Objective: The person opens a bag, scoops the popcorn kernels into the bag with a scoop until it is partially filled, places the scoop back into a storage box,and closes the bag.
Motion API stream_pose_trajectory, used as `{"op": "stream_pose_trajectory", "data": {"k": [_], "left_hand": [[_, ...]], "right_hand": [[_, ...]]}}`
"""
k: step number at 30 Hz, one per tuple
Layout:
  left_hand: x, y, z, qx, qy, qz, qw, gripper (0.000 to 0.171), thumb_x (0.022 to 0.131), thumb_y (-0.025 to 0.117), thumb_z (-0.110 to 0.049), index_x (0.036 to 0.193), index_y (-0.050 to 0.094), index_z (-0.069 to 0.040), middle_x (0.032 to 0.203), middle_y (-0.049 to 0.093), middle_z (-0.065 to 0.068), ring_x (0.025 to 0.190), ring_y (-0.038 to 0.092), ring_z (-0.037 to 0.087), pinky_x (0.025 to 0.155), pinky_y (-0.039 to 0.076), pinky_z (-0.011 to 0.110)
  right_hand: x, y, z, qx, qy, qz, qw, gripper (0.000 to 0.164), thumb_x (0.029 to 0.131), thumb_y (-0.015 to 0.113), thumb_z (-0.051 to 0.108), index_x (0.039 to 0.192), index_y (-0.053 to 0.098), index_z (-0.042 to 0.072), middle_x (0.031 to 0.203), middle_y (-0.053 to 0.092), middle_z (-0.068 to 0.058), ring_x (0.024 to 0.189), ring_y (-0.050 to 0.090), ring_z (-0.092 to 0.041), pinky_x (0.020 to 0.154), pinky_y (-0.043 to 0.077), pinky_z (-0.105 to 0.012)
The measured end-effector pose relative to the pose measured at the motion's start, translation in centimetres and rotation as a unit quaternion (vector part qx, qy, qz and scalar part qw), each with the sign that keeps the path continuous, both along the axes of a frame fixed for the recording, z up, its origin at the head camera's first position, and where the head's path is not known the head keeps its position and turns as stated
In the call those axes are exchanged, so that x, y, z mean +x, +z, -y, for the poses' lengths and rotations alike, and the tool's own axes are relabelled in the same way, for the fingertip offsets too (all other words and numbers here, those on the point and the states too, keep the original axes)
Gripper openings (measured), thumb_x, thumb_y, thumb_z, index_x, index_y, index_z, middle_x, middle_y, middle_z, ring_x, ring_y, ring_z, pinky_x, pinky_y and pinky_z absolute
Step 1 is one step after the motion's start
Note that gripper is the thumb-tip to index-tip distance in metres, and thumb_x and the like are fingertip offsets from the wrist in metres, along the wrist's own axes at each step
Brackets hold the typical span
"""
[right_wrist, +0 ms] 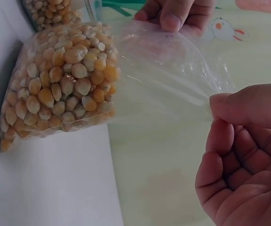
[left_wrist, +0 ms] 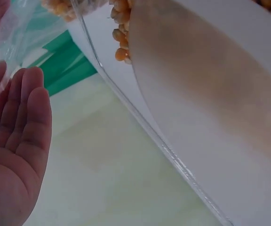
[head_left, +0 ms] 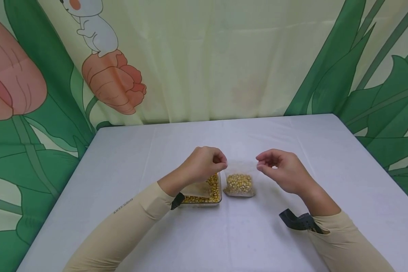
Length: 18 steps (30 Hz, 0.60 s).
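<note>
A clear plastic bag (head_left: 239, 184) with corn kernels in its lower part stands upright on the table. My left hand (head_left: 205, 164) pinches one side of the bag's top. The opposite top corner is pinched between thumb and index finger of my right hand (right_wrist: 248, 160). Between the two hands the film (right_wrist: 163, 80) is stretched and wrinkled above the kernels (right_wrist: 65, 80). To the left of the bag is a clear rectangular container (head_left: 221, 190) of corn kernels, partly hidden under my left hand and forearm.
A pale, smooth curved piece (left_wrist: 196, 94) lies on the kernels in the container; its kind is unclear. A white cloth covers the table (head_left: 258, 241). Behind the table hangs a printed curtain (head_left: 217, 68). Dark straps (head_left: 299, 221) show at both wrists.
</note>
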<state>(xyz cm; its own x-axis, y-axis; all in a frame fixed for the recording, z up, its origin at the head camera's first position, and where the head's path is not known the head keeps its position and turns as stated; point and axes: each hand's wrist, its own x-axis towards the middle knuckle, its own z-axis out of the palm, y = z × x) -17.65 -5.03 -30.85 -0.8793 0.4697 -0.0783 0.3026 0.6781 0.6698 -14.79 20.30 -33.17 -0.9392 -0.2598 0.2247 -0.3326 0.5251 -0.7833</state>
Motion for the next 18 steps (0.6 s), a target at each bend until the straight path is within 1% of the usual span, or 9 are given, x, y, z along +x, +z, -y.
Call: {"op": "stream_pose_trajectory", "data": {"k": [4, 9, 12, 15, 18], "left_hand": [[-0.2, 0.1, -0.7, 0.002, -0.019, 0.001, 0.9998, 0.012, 0.094, 0.072, -0.019, 0.102, 0.071, -0.011, 0.086, 0.067, -0.006, 0.078, 0.06, 0.01, 0.068, 0.051, 0.023], [-0.4, 0.4, -1.7, -0.013, -0.047, -0.026, 0.9985, 0.005, 0.095, 0.07, -0.016, 0.094, 0.072, -0.012, 0.086, 0.071, -0.005, 0.073, 0.06, 0.008, 0.068, 0.049, 0.021], [-0.3, 0.5, -1.9, -0.025, -0.049, -0.035, 0.9979, 0.007, 0.096, 0.069, -0.014, 0.09, 0.072, -0.012, 0.085, 0.071, -0.004, 0.07, 0.058, 0.008, 0.066, 0.048, 0.021], [-0.3, 0.5, -1.9, -0.03, -0.049, -0.041, 0.9975, 0.008, 0.097, 0.068, -0.014, 0.09, 0.072, -0.012, 0.084, 0.07, -0.004, 0.069, 0.058, 0.008, 0.065, 0.048, 0.021], [-0.3, 0.4, -1.9, -0.028, -0.054, -0.047, 0.997, 0.008, 0.097, 0.068, -0.014, 0.091, 0.072, -0.012, 0.082, 0.068, -0.006, 0.07, 0.058, 0.008, 0.066, 0.048, 0.02]], "right_hand": [[-0.1, 0.0, 0.1, -0.004, 0.004, 0.012, 1.0, 0.016, 0.091, 0.07, 0.0, 0.107, 0.067, -0.005, 0.092, 0.067, -0.008, 0.084, 0.06, -0.022, 0.069, 0.053, -0.021], [-0.1, 0.0, 0.1, -0.01, 0.007, 0.019, 1.0, 0.017, 0.092, 0.07, 0.0, 0.108, 0.067, -0.004, 0.093, 0.067, -0.008, 0.084, 0.059, -0.022, 0.07, 0.053, -0.021], [-0.2, -0.1, 0.2, -0.014, 0.013, 0.018, 1.0, 0.019, 0.091, 0.071, 0.001, 0.109, 0.067, -0.003, 0.094, 0.068, -0.008, 0.084, 0.059, -0.021, 0.069, 0.052, -0.022], [-0.3, -0.3, 0.4, -0.014, 0.02, 0.009, 1.0, 0.02, 0.09, 0.072, 0.002, 0.11, 0.067, -0.002, 0.094, 0.069, -0.007, 0.083, 0.059, -0.02, 0.067, 0.051, -0.023], [-0.3, -0.4, 0.7, -0.009, 0.022, -0.003, 1.0, 0.018, 0.09, 0.072, 0.001, 0.108, 0.068, -0.001, 0.091, 0.069, -0.005, 0.082, 0.058, -0.02, 0.066, 0.05, -0.025]]}}
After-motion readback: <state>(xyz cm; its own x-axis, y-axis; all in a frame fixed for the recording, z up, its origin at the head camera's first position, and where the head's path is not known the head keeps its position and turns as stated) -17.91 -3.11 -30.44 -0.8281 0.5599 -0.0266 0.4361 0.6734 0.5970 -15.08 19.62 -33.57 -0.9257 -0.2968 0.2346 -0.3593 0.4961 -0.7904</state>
